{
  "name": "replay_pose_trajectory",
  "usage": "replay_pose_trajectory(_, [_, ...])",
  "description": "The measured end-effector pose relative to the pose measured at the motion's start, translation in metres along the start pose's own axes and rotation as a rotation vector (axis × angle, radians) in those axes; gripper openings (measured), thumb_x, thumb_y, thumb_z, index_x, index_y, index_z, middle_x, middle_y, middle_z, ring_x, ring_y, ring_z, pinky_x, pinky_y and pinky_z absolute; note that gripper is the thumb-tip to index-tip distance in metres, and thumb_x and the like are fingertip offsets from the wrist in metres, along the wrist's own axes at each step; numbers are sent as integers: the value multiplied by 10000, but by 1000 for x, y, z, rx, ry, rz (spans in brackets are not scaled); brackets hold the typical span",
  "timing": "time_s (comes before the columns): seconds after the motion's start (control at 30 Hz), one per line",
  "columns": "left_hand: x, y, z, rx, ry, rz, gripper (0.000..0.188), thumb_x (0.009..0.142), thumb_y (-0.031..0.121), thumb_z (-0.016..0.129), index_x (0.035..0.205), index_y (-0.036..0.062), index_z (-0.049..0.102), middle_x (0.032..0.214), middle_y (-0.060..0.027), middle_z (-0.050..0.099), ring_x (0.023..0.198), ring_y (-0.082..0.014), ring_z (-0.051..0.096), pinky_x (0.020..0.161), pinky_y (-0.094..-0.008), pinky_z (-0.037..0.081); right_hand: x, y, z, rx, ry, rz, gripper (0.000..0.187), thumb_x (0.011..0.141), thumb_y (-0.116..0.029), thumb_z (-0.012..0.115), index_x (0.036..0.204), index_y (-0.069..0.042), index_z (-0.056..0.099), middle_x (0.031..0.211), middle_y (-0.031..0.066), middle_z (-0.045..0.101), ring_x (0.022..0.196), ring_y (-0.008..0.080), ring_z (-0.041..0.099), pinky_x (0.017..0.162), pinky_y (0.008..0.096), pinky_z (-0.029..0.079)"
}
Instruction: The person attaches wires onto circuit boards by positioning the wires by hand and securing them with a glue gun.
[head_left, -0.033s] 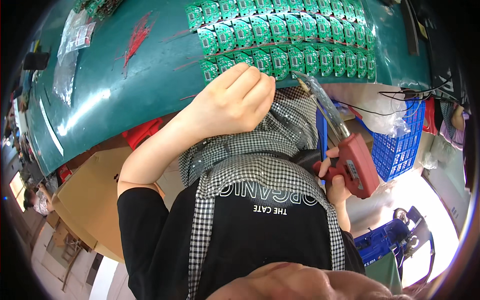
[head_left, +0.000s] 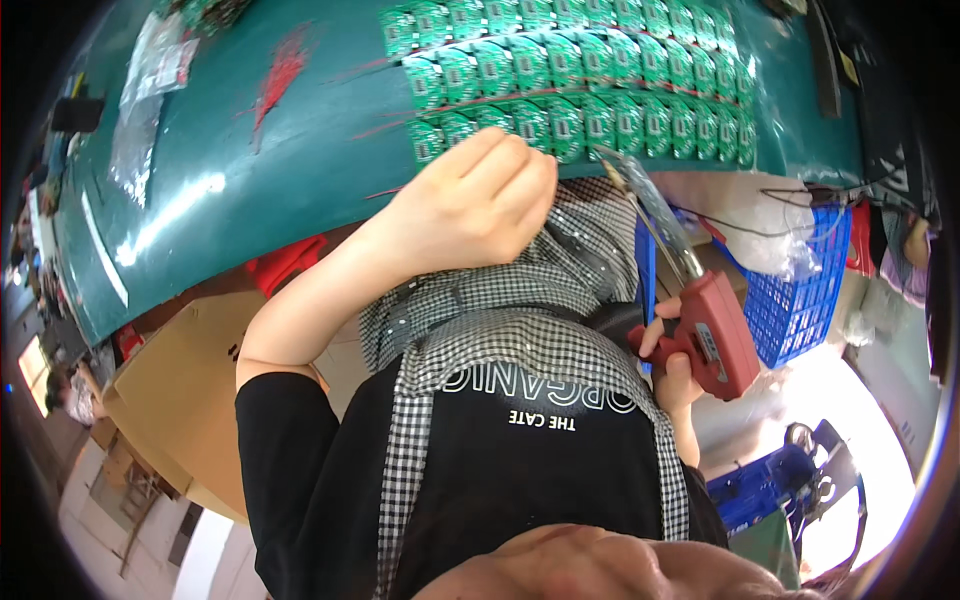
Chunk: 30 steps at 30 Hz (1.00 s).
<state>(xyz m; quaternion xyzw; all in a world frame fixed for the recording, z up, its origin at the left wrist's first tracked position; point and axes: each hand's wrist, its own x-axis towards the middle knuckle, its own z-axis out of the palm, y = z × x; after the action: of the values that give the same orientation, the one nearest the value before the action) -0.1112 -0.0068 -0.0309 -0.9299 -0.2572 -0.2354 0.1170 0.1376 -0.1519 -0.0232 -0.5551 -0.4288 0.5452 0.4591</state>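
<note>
Remotely, I read my right grip (head_left: 678, 382) wrapped around the red soldering gun (head_left: 720, 335), right of centre — presumably angled for reach toward the circuit boards (head_left: 566, 62), upper centre — and my left grip (head_left: 480, 202) curled closed, contents hidden.

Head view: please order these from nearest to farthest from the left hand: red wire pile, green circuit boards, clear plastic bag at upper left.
1. Green circuit boards: just beyond the left hand.
2. Red wire pile: to their left.
3. Clear plastic bag: farther left.
</note>
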Motion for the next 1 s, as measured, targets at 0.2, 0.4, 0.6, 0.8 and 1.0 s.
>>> replay_pose_trajectory(0.2, [1,3,4,-76,3,35,169,638,84,627,768,-24,618,738,-48,547,706,-171,558,649,-279,489,-5,9,1,62,129,-163,610,819,-433,618,1142,46,422,1044,145,520,559,147,504,489,246,380])
replay_pose_trajectory(0.4, [-3,8,2,-50,56,-26,166,635,90,624,760,-20,617,783,-44,558,722,-172,553,675,-283,485,1,9,-6,50,154,-163,646,809,-418,628,1186,50,391,1041,156,504,590,162,517,502,246,411])
replay_pose_trajectory(0.6, [-23,-25,-26,-13,140,-377,151,676,86,620,818,37,638,851,-75,592,808,-225,580,692,-348,473,6,-5,7,42,186,-196,600,836,-370,611,1216,27,370,1061,145,496,546,152,489,458,238,378])
replay_pose_trajectory(0.8, [-111,-114,-71,100,34,-968,98,759,102,648,835,41,643,871,-74,614,855,-273,559,771,-361,448,6,4,1,58,174,-204,617,816,-383,629,1192,48,400,1042,171,503,582,169,508,475,236,408])
replay_pose_trajectory(1.0, [-135,-116,-73,-124,-67,-1222,131,755,113,665,833,10,642,814,-103,587,786,-233,574,725,-336,457,6,4,4,42,167,-198,619,820,-385,628,1201,43,394,1035,174,505,580,173,506,474,235,412])
